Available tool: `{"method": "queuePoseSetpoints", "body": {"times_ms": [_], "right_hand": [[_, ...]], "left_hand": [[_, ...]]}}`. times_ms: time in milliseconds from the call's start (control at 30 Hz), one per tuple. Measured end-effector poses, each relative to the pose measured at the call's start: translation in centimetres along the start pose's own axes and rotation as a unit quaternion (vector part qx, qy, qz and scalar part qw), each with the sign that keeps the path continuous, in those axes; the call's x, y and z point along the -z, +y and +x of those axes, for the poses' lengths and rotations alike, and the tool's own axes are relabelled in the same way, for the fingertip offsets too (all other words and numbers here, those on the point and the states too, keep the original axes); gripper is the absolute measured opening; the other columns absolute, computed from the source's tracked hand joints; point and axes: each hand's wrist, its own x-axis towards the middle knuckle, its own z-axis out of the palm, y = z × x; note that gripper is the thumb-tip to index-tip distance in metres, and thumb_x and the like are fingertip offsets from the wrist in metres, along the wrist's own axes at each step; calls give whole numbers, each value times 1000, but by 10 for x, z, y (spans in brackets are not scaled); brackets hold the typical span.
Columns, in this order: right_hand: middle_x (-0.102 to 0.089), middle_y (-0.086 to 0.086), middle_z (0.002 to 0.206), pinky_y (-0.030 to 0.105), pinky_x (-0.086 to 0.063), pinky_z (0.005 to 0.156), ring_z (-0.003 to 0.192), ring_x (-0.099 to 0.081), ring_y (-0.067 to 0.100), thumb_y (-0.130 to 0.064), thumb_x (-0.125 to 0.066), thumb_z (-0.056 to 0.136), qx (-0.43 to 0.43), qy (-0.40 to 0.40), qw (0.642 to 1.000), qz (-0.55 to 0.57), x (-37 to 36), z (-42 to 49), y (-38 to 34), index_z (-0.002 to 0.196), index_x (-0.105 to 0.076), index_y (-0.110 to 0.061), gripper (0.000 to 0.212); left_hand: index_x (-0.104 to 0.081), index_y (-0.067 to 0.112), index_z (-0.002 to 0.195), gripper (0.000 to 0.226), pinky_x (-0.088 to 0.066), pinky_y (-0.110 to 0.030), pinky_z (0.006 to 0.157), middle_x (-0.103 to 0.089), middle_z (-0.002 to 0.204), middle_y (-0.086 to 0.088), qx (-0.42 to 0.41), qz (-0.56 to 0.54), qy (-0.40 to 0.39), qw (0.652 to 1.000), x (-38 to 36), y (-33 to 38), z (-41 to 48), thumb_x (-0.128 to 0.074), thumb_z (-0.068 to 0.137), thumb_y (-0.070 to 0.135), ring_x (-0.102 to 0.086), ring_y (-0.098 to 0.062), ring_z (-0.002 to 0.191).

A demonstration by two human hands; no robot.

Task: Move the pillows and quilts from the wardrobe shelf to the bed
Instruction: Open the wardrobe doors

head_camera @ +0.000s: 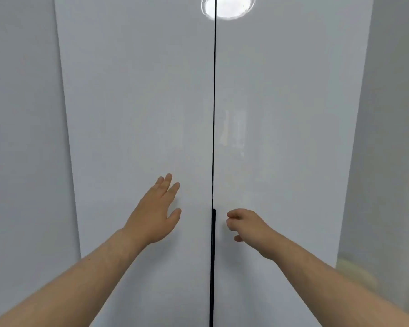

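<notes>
Two glossy white wardrobe doors fill the view, the left door [137, 114] and the right door [288, 114], both closed, with a thin dark seam between them. A black handle strip [213, 232] runs down the seam from mid-height. My left hand [156, 213] is flat with fingers spread, on or just off the left door, left of the handle. My right hand [246, 225] has its fingers curled loosely, just right of the handle and holding nothing. No pillows or quilts are visible; the shelf is hidden behind the doors.
A plain pale wall panel [21, 138] flanks the wardrobe on the left and another [392, 114] on the right. A round ceiling light is reflected [227, 7] at the top of the doors. A blurred yellowish shape [354, 272] sits low right.
</notes>
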Motion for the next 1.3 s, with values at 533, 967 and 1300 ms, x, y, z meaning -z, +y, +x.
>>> {"method": "queuePoseSetpoints", "body": {"times_ms": [533,967,1300], "right_hand": [[-60,4,93,28,-47,70,80,-54,18,-6,-44,85,-27,94,992,76,-56,39,9,93,-58,-12,18],[-61,3,89,32,-54,92,83,-58,15,-25,-50,94,6,46,996,78,3,-131,25,73,-55,-23,22],[-58,5,80,23,-57,74,73,-57,11,-17,-50,95,24,81,989,123,94,-240,66,70,-55,-19,26]], "left_hand": [[-32,9,148,67,3,-40,117,-20,158,-13,-57,77,75,992,-80,-51,42,-30,89,42,-15,-29,146],[-63,35,117,33,-53,-25,80,-71,111,10,-78,-642,-3,762,45,175,34,-34,102,29,-66,-6,98],[-70,14,99,30,-54,-28,69,-73,97,-3,-23,-712,28,701,75,327,-23,-49,95,35,-68,-16,88]]}}
